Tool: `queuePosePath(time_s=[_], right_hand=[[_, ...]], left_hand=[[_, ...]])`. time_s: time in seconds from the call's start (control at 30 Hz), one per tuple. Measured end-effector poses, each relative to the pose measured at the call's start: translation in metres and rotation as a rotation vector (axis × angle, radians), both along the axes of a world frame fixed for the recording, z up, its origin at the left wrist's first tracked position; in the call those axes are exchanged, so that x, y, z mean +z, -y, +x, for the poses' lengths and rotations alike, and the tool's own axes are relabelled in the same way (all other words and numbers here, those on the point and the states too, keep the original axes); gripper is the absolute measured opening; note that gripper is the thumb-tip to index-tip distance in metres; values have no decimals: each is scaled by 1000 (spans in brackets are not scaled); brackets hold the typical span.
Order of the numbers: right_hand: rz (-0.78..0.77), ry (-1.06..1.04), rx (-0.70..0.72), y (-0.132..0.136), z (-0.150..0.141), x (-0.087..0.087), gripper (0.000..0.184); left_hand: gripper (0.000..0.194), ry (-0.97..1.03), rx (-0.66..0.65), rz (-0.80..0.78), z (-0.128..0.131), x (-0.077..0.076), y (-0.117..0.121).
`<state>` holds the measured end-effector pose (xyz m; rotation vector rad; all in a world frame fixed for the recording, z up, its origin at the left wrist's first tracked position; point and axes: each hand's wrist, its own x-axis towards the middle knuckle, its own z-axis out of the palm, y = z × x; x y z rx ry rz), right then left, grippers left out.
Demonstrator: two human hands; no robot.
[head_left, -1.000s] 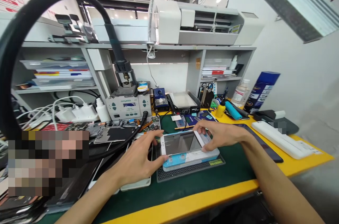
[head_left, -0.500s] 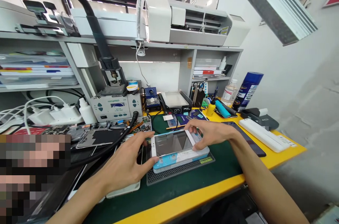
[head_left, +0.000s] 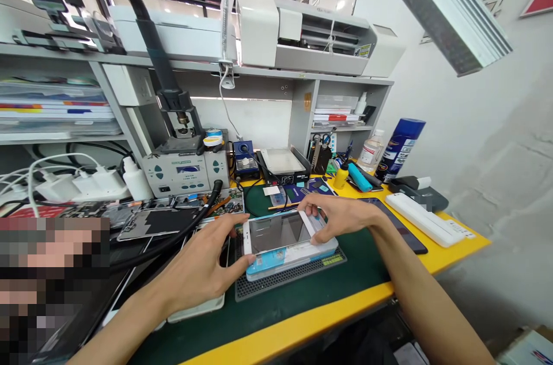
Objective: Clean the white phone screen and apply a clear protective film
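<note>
A white-framed smartphone (head_left: 276,232) with a dark, reflective screen lies face up on a flat blue-and-white box (head_left: 298,253). My left hand (head_left: 203,264) grips its left end, thumb at the near corner and fingers at the far corner. At the opposite end, my right hand (head_left: 339,216) holds the phone with its thumb on the near side and its curled fingers on the far side. Beneath the box is a grey perforated mat (head_left: 280,284). The phone's underside is hidden.
A hot-air station (head_left: 185,172) and a black hose (head_left: 194,229) stand left, beside opened device parts (head_left: 159,221). Behind the phone is a heating plate (head_left: 283,163). A dark tablet (head_left: 401,227) and a white long device (head_left: 425,220) lie right. A lamp (head_left: 453,14) hangs overhead.
The whole view has shifted slightly left. Both hands keep the same grip on the phone, which rests in the same place on the box.
</note>
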<state>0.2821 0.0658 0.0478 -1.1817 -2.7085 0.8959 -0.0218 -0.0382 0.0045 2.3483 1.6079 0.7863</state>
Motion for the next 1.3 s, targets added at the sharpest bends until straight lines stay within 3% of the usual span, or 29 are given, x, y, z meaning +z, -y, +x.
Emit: queuePosePath(time_s=[0.33,0.87,1.3], right_hand=[[5,7,2,-1,1,-1,71],[-1,28,7,1,0,2,70],[7,33,6,1,1,2,71]], left_hand=[[56,-35,-22,-35,-1,6,1],[57,2,6,20,-1,-1,0],[56,-9,2,1,1,2,1]])
